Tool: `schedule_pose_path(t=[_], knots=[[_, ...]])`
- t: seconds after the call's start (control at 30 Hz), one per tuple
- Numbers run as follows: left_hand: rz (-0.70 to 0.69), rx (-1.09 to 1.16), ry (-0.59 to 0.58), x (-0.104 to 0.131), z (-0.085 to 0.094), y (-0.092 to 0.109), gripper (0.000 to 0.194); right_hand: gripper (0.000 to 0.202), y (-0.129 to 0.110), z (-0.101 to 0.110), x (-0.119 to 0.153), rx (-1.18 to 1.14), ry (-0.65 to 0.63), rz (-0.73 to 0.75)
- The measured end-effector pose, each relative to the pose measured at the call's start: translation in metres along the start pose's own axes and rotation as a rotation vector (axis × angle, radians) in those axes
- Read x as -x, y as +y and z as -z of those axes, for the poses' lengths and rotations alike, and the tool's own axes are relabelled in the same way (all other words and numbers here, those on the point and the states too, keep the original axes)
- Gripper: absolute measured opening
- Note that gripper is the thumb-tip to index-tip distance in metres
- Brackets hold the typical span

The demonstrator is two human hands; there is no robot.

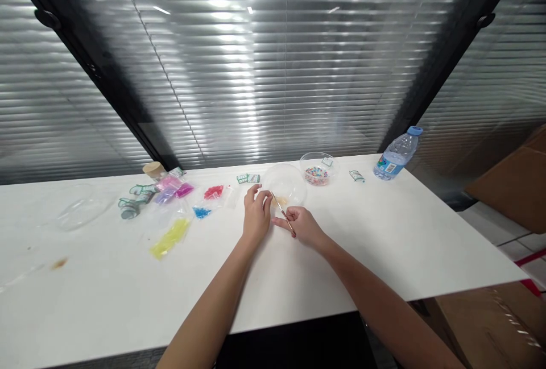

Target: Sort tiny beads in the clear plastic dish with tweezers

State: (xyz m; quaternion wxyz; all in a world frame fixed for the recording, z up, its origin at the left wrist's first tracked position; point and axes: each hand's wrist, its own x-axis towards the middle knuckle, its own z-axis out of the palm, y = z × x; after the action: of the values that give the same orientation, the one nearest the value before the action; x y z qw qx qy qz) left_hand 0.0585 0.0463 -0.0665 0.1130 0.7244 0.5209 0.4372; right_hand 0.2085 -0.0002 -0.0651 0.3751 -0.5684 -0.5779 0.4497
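Observation:
My right hand [303,226] grips slim copper-coloured tweezers [283,214], which slant up and left with the tip near my left fingers. My left hand [256,212] is bent at the left side of a clear round bowl [302,184], fingers curled toward the tweezers' tip. Whatever lies between those fingers is too small or hidden to make out. A tan patch of small pieces [280,201] shows in the bowl, partly behind the tweezers. Behind it to the right, a second clear bowl [302,160] holds multicoloured beads [316,175].
On the left lie bags of yellow [170,238], red [213,192], blue [201,212] and pink-purple [174,189] pieces, green-white wrapped rolls [128,207] and a clear lid-like dish [79,212]. A water bottle [396,154] stands at the table's [384,244] back right. Blinds [273,73] rise behind.

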Motion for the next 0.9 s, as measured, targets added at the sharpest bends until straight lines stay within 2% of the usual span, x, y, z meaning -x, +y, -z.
schedule_pose_path(t=[0.9], knots=[[0.047, -0.004, -0.061, -0.0003, 0.001, 0.0024, 0.019, 0.055, 0.0022, -0.0029, -0.003, -0.078, -0.015, -0.08]])
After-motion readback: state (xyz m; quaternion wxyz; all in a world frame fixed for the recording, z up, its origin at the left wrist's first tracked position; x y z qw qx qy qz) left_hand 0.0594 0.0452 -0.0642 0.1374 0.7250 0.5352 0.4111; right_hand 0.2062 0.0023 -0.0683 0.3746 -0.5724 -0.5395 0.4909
